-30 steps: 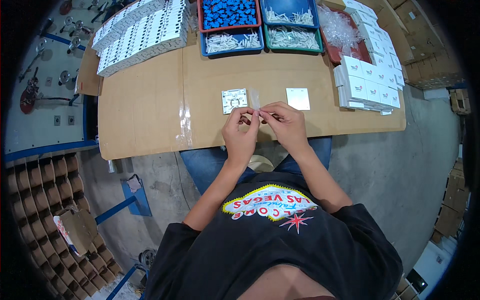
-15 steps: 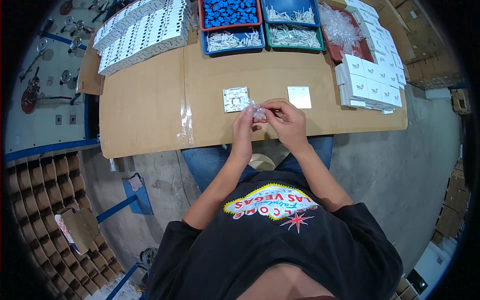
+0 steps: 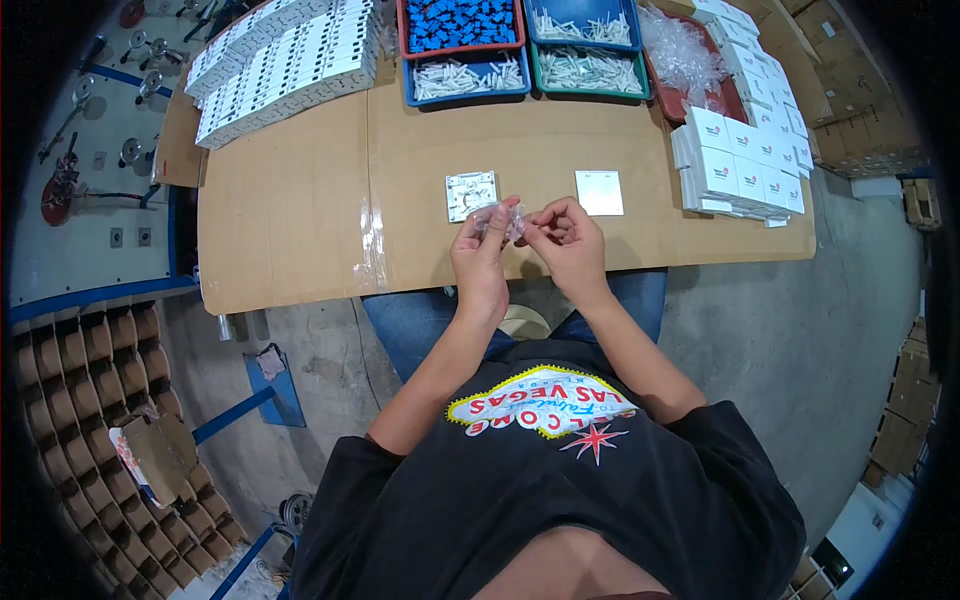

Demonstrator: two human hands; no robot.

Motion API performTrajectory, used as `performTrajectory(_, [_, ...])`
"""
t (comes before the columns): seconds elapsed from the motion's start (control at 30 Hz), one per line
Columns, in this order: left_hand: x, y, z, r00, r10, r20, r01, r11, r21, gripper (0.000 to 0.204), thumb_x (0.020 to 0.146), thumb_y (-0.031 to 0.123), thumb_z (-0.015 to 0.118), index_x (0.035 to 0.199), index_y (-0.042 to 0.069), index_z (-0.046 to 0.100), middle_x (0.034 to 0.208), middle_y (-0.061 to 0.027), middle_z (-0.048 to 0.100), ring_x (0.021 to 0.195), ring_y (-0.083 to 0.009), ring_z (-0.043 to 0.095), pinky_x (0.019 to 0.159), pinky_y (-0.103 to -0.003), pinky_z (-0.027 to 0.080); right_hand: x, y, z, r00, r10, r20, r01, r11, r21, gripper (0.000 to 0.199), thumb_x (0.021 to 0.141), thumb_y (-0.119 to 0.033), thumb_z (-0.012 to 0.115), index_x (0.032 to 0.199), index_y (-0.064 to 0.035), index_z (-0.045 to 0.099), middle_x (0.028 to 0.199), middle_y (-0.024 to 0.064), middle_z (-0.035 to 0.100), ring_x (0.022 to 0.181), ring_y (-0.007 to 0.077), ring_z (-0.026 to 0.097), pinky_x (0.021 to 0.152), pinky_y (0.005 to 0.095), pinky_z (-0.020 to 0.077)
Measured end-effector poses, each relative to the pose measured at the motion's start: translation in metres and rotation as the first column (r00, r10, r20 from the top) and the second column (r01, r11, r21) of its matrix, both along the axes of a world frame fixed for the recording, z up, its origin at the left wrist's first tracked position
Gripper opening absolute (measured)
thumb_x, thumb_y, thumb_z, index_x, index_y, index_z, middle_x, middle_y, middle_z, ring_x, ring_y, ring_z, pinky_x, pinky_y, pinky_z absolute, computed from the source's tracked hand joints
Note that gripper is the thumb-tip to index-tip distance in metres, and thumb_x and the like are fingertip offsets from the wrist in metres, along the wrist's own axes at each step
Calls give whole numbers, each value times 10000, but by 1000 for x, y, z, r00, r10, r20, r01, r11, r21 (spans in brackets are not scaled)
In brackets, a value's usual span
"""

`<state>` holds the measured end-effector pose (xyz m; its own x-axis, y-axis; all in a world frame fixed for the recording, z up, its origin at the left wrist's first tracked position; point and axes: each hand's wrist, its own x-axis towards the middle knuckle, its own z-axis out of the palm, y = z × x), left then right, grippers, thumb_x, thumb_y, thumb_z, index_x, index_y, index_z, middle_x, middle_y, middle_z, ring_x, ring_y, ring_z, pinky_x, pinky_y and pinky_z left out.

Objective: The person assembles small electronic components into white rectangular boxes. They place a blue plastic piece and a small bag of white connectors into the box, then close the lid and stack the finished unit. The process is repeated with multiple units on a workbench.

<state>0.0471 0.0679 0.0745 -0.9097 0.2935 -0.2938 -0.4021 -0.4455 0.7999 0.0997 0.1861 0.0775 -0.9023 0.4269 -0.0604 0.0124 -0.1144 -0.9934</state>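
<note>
One clear plastic bag in curled left hand; right hand half-closed at its edge, hold unclear; white frame, flat plate unjoined beyond.

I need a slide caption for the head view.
Left hand holds crumpled clear plastic, right hand at its edge, near a square white plate.

Clear plastic bag: partly hidden by the left hand; contents too small to tell. White square frame: lower right corner covered. Red tray, white stacks: cut off by upper edge.
</note>
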Motion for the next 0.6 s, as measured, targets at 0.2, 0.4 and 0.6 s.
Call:
performTrajectory(0.2, [-1,2,0,999,31,29,-33,999,42,257,1014,248,685,1153,38,633,1193,-154,728,951,-149,682,867,-304,529,-4,-11,-1,1000,-10,-11,7,964,-265,124,942,28,693,1047,19,629,946,85,711,808,118,699,697,256,577])
performTrajectory(0.4, [-3,3,-1,998,59,0,-59,995,75,238,1026,252,663,1138,45,627,1178,-172,731,1017,-190,701,916,-335,544,-1,-5,2,985,95,146,-18,889,-458,149,968,-39,678,1105,20,679,943,86,716,725,149,704,661,292,597])
performTrajectory(0.6, [-3,-1,-1,999,-2,-33,3,999,43,286,1036,280,641,1175,31,613,1184,-163,713,1072,-215,688,934,-356,555,-3,5,3,952,232,198,-77,810,-582,190,972,-106,692,1126,1,717,946,77,714,727,161,699,661,314,602])
